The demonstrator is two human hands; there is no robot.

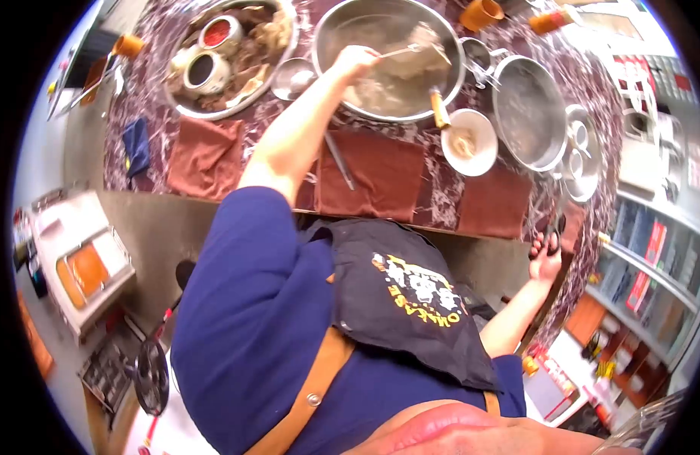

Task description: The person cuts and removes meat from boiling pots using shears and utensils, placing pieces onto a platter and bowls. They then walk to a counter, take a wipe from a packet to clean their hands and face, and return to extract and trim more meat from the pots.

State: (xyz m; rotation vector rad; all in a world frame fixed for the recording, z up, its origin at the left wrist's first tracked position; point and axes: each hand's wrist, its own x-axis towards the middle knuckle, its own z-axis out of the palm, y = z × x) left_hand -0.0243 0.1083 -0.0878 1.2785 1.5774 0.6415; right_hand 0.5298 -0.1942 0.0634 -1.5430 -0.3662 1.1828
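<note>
Left hand [355,61] grips a thin tool [395,52] over a metal basin [380,118] on the tabletop [441,199]; the right hand [547,264] holds scissors [554,238]. Work appears midway, food [463,144] in a white bowl [484,138].

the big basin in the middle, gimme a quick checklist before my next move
- Left hand holding the thin handle over the basin: ok
- Right hand firm on the black handles: cannot tell
- White bowl upright beside the basin: ok
- Wooden handle secure at the basin's rim: cannot tell
- Middle cloth free of tools: not ok, a metal rod lies on it
- Basin liquid's temperature: cannot tell
</note>
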